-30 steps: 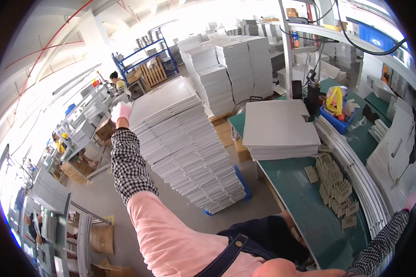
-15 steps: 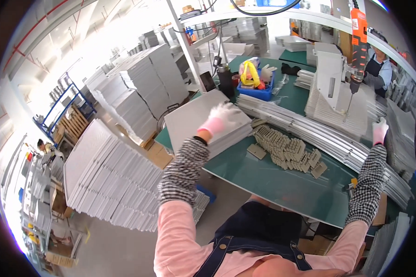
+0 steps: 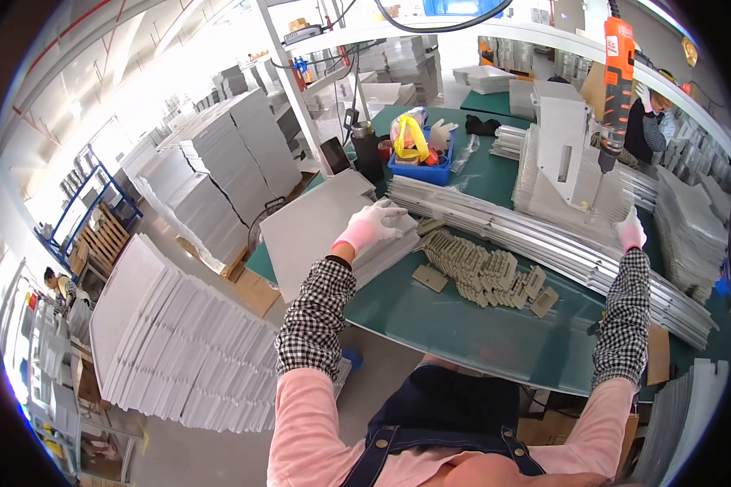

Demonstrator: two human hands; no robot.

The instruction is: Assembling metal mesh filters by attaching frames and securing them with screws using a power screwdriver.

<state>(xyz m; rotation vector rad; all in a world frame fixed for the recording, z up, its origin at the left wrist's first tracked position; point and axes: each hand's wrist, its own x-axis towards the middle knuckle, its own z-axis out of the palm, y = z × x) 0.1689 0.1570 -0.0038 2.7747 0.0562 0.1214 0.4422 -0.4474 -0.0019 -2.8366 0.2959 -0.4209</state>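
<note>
Both arms extended; gloved left hand (image 3: 378, 223) flat, right hand (image 3: 630, 230) raised.

A blue bin (image 3: 427, 168) holding yellow and red items is seen at the back of the green table (image 3: 479, 325), with a dark bottle (image 3: 369, 152) just to its left. An orange power screwdriver (image 3: 617, 77) is hung above the table's right side. Tall stacks of white panels (image 3: 219, 183) are seen on the floor at left.
</note>
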